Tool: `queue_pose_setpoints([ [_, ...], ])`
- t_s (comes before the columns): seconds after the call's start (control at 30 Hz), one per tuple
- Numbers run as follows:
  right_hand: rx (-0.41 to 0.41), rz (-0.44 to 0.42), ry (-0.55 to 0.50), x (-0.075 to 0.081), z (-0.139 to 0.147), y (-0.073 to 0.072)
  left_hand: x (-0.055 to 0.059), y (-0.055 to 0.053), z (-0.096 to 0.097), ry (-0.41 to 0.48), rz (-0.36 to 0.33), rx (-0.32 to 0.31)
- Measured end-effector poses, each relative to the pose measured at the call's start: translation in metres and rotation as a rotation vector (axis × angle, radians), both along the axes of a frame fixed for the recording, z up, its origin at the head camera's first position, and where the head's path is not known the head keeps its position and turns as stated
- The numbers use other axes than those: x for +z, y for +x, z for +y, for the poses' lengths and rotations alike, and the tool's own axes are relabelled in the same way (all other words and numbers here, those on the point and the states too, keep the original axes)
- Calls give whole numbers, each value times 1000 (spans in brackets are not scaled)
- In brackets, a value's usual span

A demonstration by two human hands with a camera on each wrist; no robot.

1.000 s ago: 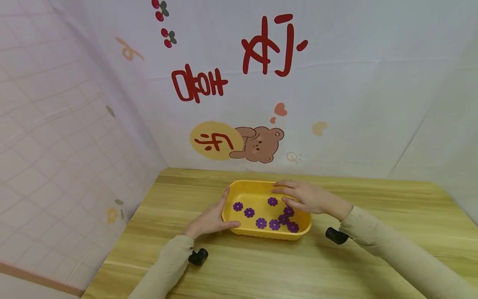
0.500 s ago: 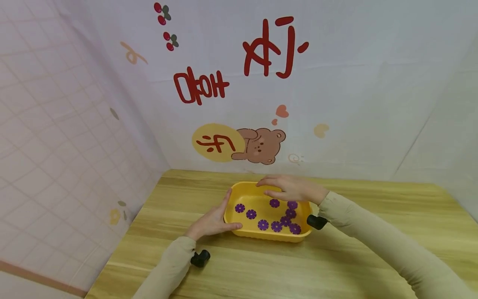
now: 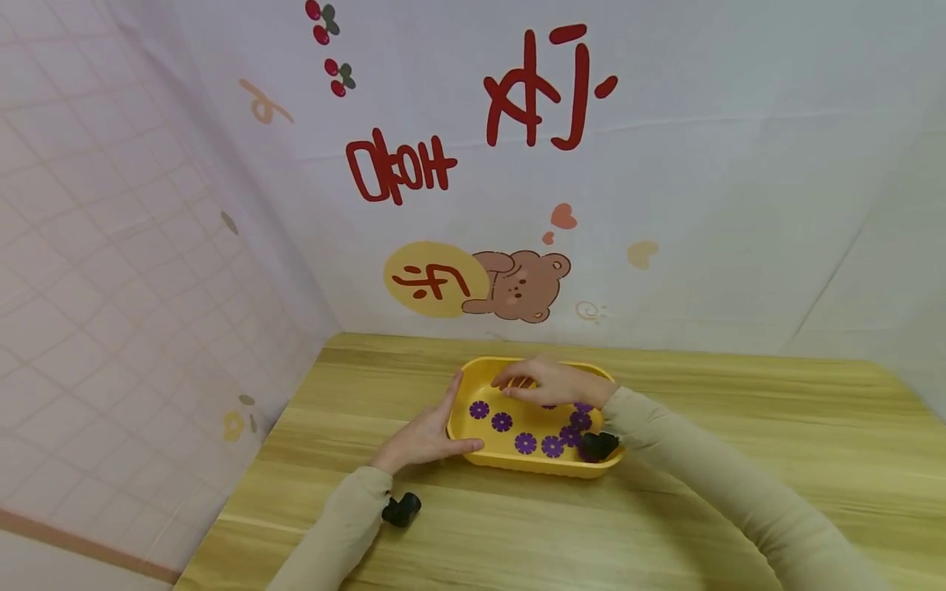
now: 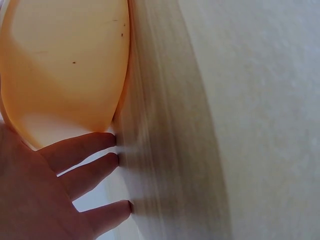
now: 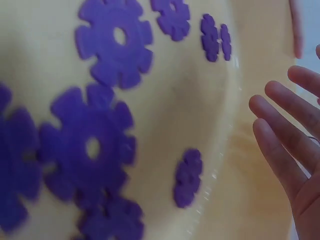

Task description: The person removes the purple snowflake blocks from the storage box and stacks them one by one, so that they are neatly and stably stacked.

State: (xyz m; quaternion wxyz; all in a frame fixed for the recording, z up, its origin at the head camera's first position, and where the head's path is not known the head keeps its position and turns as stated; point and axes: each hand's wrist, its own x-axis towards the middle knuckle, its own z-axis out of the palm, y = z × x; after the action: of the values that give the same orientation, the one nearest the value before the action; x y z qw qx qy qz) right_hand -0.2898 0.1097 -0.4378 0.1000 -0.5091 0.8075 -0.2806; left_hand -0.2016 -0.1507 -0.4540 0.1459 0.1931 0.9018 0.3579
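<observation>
A wood-grain worktop [image 3: 517, 533], set before a printed cloth backdrop [image 3: 702, 230], carries a rounded yellow plastic tray [image 3: 528, 469], its long axis running left to right across the person's front. At the tray's left end, the left hand [image 3: 424, 433] rests with fingers straight and spread, thumb across the near rim. Over the tray's far half hangs the right hand [image 3: 550, 383], its fingers apart, loosely extended toward the left end and holding nothing. Purple slotted discs [image 3: 525, 443] lie scattered on the tray floor, below the right hand and mostly on its near side; that hand is the closer to most of them, while the leftmost pair lies between both. The right-wrist view shows the fingertips apart from every disc in its frame. A black wrist camera [image 3: 600, 446] blocks the tray's near right corner, and the right hand partly covers one disc, leaving the full count uncertain. One blurred disc is cut off at the right-wrist view's left edge; the left-wrist view shows none, and how firmly the left fingers press cannot be told
</observation>
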Motion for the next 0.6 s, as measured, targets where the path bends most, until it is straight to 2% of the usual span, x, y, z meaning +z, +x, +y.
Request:
queue_pose_setpoints([
  [0.13, 9, -66, -11, -8, -5, 1, 0, 0, -1, 3, 0, -4],
  [0.33, 15, -161, -36, -9, -12, 0, 0, -2, -1, 14, 3, -6],
  [0.6, 8, -255, 31, -18, -12, -2, 0, -2, -1, 25, 19, -5],
])
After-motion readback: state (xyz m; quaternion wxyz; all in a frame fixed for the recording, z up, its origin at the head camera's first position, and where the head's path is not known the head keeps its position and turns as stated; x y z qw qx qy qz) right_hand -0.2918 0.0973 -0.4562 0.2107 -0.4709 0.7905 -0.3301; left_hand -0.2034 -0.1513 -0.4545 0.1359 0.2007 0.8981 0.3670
